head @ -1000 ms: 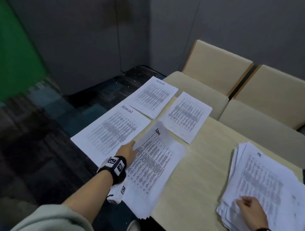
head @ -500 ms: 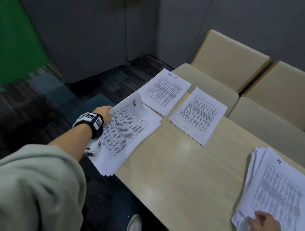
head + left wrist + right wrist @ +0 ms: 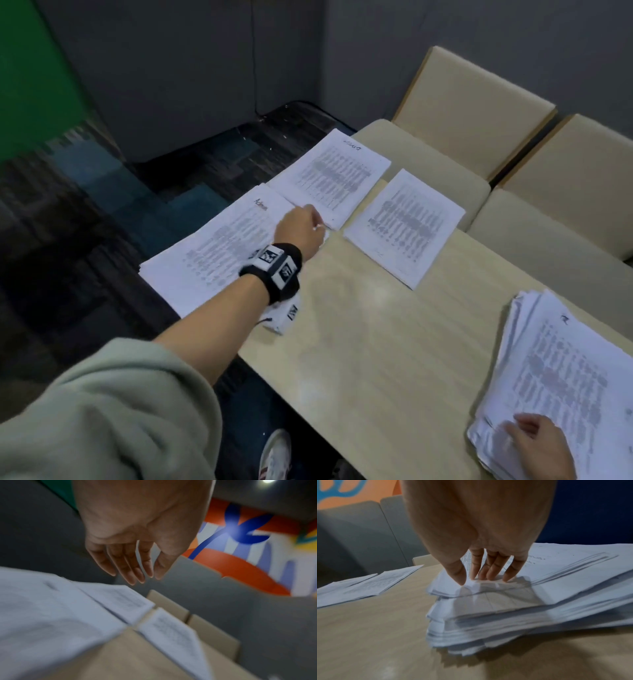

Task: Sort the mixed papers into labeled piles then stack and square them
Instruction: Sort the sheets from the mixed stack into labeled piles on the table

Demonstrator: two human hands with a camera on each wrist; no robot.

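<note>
My left hand hangs over the far right corner of the Admin pile, fingers straight, close together and relaxed, holding nothing. The left wrist view shows the fingertips clear of the paper; I cannot tell whether any other part of the hand touches it.

The Admin pile lies at the left edge of the table, overhanging that edge. Its long axis runs from near left to far right, with the handwritten heading at the far end. The second labeled pile lies just beyond it, on the same diagonal, heading also at the far end; their nearest corners meet or overlap under my hand. The third pile lies to the right of these, near but apart, long axis parallel to theirs.

My right hand rests on the near left corner of the mixed stack at the right side of the table, well apart from the three sorted piles. The fingers are extended, tips pressing the top sheets; the thumb touches a lifted sheet corner. Nothing is gripped. The mixed stack is thick and unsquared, its edges fanned out. Its long axis runs near to far, with the top sheet's heading at the far end.

Two beige chairs stand beyond the table.
</note>
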